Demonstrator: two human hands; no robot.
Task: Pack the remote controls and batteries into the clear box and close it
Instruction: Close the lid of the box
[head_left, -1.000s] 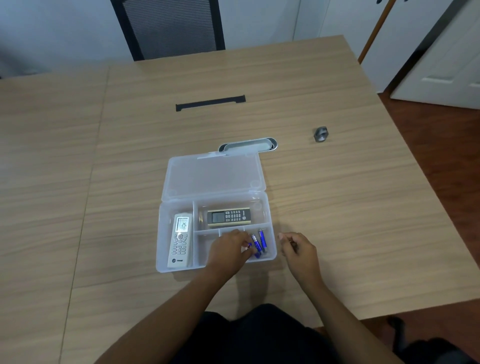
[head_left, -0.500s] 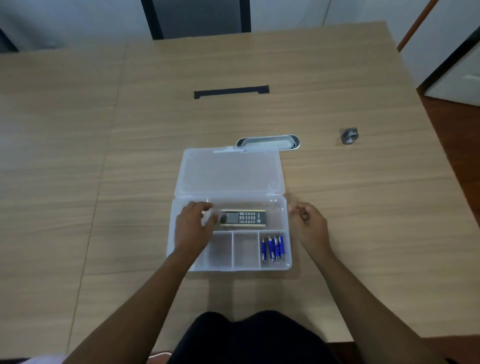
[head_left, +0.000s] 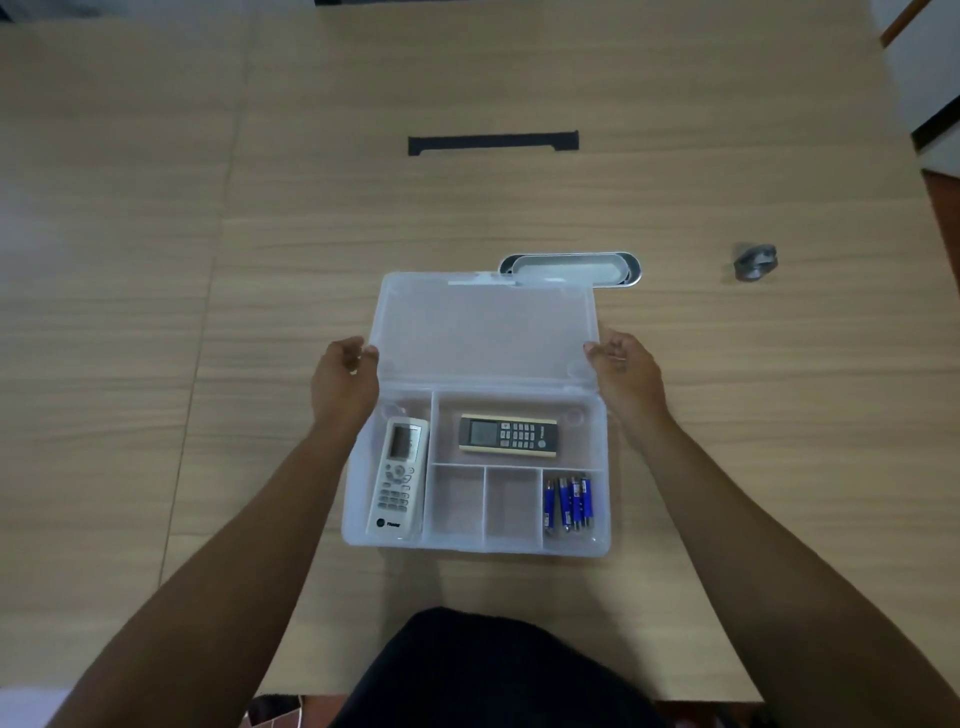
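Between your hands lies the open lid (head_left: 485, 332), its long axis left to right; your left hand (head_left: 345, 382) pinches its left edge, your right hand (head_left: 626, 371) its right. Fold it toward you over the clear box (head_left: 475, 543), which holds two remotes, white (head_left: 399, 475) and dark (head_left: 509, 435), and four batteries (head_left: 568, 503).

open clear box (head_left: 363, 519), hands (head_left: 343, 379) at lid (head_left: 483, 332)

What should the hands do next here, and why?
Probably swing the lid forward and down onto the clear box. Both remotes and the batteries already lie in compartments, and the left hand and right hand sit at the lid's side edges.
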